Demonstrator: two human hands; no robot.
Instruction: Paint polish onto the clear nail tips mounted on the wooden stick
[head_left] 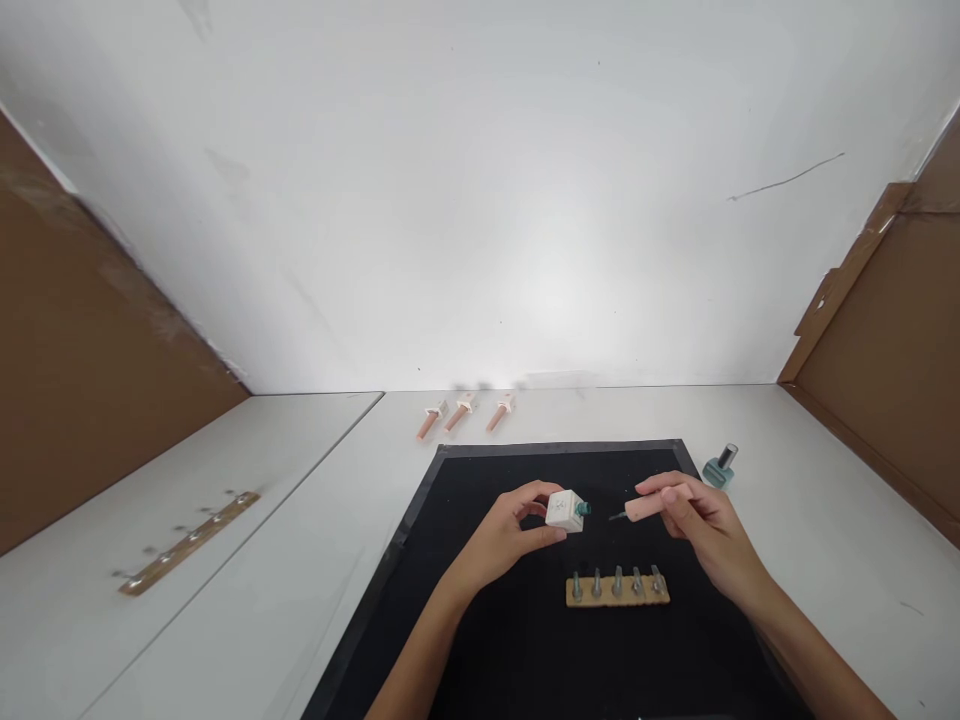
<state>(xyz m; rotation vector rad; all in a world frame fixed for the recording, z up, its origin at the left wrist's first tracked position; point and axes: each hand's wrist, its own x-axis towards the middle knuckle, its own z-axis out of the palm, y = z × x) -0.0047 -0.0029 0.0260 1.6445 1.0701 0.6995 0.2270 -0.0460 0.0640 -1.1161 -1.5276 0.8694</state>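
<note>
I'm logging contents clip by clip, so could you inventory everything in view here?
open bottle: 1, white with green neck, in left hand
brush cap: 1, pink, in right hand
nail tips: 5, clear to greyish, on near strip
near strip: 1, tan, on mat
far strip: 1, tan, table's left; pieces on it blurred
pink-capped bottles: 3, white, behind mat
teal bottle: 1, silver cap, right of mat
mat: 1, black, on table
table: white, below
wall: white, behind
side panels: 2, brown, left and right
left hand: 1, bare, above mat
right hand: 1, bare, above mat's right
</note>
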